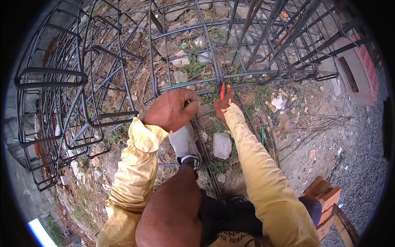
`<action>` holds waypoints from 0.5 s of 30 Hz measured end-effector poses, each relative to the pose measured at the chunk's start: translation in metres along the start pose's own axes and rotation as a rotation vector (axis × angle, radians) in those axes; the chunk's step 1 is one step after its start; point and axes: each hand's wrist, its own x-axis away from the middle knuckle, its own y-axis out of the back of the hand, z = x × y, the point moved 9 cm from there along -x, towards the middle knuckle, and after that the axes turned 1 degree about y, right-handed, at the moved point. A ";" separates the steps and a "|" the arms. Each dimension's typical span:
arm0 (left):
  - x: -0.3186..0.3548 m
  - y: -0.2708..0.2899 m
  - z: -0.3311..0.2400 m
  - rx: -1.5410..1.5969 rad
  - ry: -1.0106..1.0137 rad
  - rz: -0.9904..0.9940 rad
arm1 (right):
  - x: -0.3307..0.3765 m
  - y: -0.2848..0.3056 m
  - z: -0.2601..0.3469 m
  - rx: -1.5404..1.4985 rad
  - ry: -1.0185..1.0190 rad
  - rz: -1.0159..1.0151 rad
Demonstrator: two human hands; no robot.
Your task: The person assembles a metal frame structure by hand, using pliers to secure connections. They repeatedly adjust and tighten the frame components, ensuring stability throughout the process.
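Observation:
My right hand (224,105) is closed round red-handled pliers (222,92), held at a joint where steel bars cross. A yellow tip shows beside the red handle; the jaws are hidden. To its left, my left hand (169,109) is curled, thumb and forefinger pinched together. Anything between those fingers is hidden or too thin to make out. Just beyond both hands runs a bar of the rebar cage (185,84), made of dark rods and bent stirrups. Upright rods (257,39) rise from it at the far right.
Another rebar cage (53,84) stands at the left. My shoe (185,142) is on rubble and weeds, beside a pale stone (222,145). Bricks (329,201) are stacked at the near right, by dark gravel (358,164). A pink hollow block (358,68) lies far right.

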 end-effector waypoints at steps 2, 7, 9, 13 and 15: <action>0.028 -0.052 0.027 0.152 0.098 0.218 | 0.005 -0.003 0.011 -0.002 0.020 0.023; -0.003 -0.144 0.101 -0.251 -0.065 -0.154 | 0.012 -0.009 0.029 -0.028 0.024 0.058; -0.026 -0.160 0.086 -0.320 -0.197 -0.301 | 0.009 -0.004 0.022 -0.031 -0.008 0.050; -0.048 -0.175 0.097 -0.367 -0.310 -0.356 | 0.015 -0.002 0.026 -0.051 -0.017 0.043; -0.057 -0.176 0.107 -0.297 -0.316 -0.289 | 0.015 -0.002 0.023 -0.075 -0.031 0.050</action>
